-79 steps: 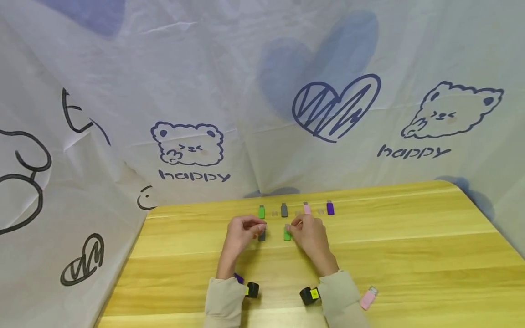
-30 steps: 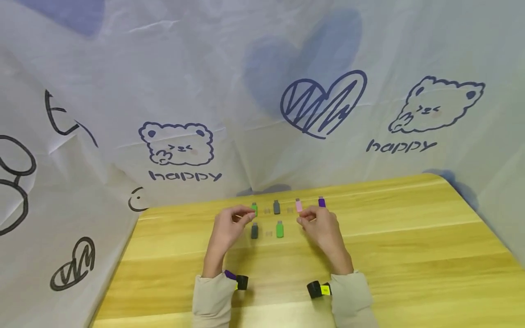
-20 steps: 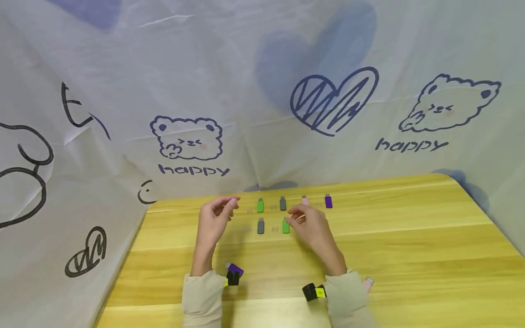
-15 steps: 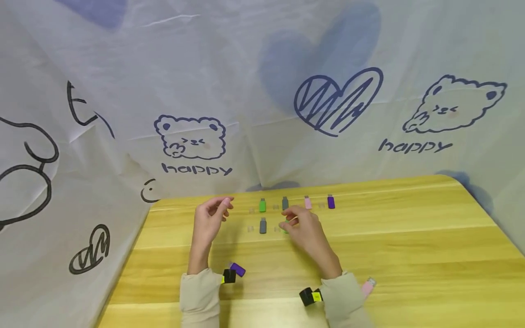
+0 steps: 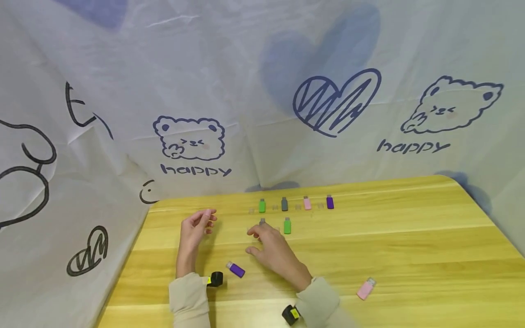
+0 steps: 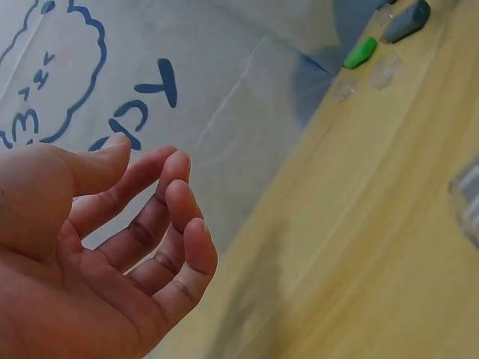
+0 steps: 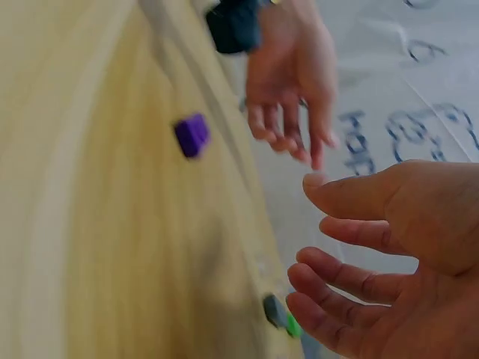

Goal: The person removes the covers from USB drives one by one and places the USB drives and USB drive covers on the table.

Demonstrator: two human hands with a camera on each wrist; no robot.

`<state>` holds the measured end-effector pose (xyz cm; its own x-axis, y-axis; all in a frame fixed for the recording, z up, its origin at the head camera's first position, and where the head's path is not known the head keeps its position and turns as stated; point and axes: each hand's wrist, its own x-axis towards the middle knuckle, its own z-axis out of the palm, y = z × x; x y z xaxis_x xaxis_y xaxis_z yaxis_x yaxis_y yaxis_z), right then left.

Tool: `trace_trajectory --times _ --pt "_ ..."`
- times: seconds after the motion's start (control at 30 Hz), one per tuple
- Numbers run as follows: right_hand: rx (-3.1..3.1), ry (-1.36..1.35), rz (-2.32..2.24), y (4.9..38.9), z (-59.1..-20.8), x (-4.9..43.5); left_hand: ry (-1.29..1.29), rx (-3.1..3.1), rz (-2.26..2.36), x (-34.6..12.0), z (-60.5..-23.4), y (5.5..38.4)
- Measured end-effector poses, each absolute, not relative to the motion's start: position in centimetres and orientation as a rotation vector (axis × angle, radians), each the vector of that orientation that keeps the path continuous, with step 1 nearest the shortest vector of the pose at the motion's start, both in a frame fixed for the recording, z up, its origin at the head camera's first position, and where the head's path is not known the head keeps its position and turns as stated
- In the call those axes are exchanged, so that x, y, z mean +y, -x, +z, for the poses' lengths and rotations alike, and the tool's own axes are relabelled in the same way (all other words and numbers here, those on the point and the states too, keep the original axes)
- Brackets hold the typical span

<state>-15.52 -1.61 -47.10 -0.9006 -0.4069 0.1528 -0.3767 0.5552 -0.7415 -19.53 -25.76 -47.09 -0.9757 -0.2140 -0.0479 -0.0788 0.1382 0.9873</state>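
Observation:
My left hand [image 5: 196, 230] hovers over the left part of the table, fingers loosely bent and holding nothing. Further right, my right hand [image 5: 270, 248] is in the air with thumb and fingers apart, also holding nothing. It partly covers a grey USB stick [image 5: 262, 221] of the second row; a green USB stick [image 5: 287, 226] lies beside that one. Between the two hands, nearer the front, a purple USB stick [image 5: 236, 269] lies slanted; it also shows in the right wrist view. A pink USB stick [image 5: 366, 289] lies alone at the front right.
Along the back lie a green stick [image 5: 262, 206], a grey stick [image 5: 285, 204], a pink stick [image 5: 307, 203] and a purple stick [image 5: 330, 202]. Small clear pieces [image 5: 275, 207] sit between them. A printed cloth [image 5: 246, 91] hangs behind the wooden table [image 5: 410, 237].
Both hands were at the second row's grey and green sticks and have come away. The left hand moved left; the right moved left and towards the front. The front purple stick is now uncovered.

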Motion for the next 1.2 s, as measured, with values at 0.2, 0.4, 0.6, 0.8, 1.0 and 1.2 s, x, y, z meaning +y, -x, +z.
trace_trajectory --times 0.2,0.4,0.6,0.8,1.0,1.2 --pt "2.725 0.730 -1.099 14.3 -47.2 -4.1 -0.361 -2.251 -1.988 -26.3 -48.3 19.6" --pt "2.751 0.780 -0.900 13.5 -47.4 -6.1 -0.435 -2.234 -1.995 -27.2 -48.5 19.4" --pt "2.778 0.792 -0.840 13.4 -47.7 -7.0 -0.448 -2.250 -1.970 -27.3 -48.4 19.1" --pt "2.728 0.806 -0.923 13.5 -47.8 -6.9 -0.422 -2.271 -1.961 -26.9 -48.3 19.4" --pt "2.740 0.781 -0.958 13.5 -47.1 -6.0 -0.363 -2.304 -1.940 -26.1 -47.7 19.4" --pt "2.747 0.776 -1.044 14.0 -45.5 -4.3 -0.202 -2.340 -1.904 -24.4 -46.6 19.4"
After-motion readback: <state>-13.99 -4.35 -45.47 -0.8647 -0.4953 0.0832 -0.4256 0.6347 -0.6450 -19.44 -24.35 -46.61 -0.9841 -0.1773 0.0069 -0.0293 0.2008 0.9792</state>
